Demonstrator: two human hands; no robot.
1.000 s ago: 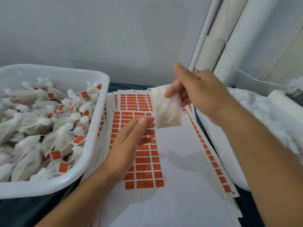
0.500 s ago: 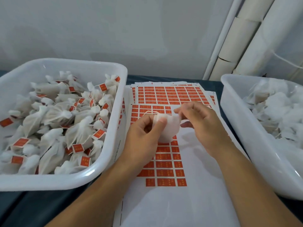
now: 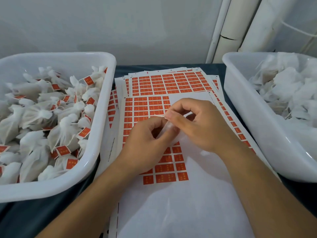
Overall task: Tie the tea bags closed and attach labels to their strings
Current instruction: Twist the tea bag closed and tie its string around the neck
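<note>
Above label sheet (image 3: 169,172), hands (image 3: 173,127) pinching tea bag (image 3: 169,125)

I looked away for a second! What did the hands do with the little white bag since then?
The right hand brought the tea bag down from the air to just above the label sheets. The left hand took hold too, so both now pinch it. The full tub and the sheets stayed put.

White tea bag (image 3: 169,126) (mostly hidden) above orange label sheet (image 3: 169,170).
</note>
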